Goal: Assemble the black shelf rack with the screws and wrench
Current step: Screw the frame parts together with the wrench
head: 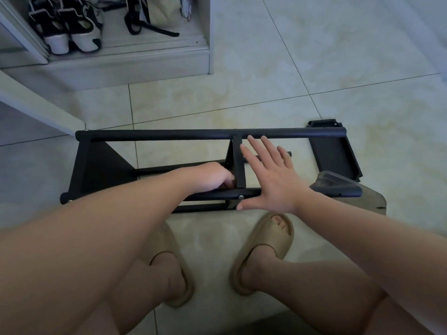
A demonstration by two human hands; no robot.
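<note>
Down low, looking onto the black shelf rack (pixel 96 165), lying lengthwise across the pale floor tiles (pixel 314 56) just ahead of two feet in tan slippers (pixel 268 240). Reaches the left hand (pixel 208 176) into the frame from the near side, right up against the short middle crossbar (pixel 238 160). Fingers there curled downward, tips hidden behind the near rail (pixel 222 195); cannot tell whether gripping anything. Spreads the right hand (pixel 271 180) flat over the right half of the rack, fingers straight and apart, grasping nothing, fingertips close to the far rail (pixel 302 132), thumb just beside a silver screw head (pixel 241 197) in the near rail.

Off the rack's right end, a flat black panel with raised edges (pixel 336 153) lying on the tiles. Nearer, beside the right wrist, a dark grey moulded plastic piece (pixel 338 186) resting on something tan (pixel 373 200).

At upper left, an open pale cabinet (pixel 145 59) holding black-and-white shoes (pixel 65 27) and a cream bag with black straps (pixel 157 13).
</note>
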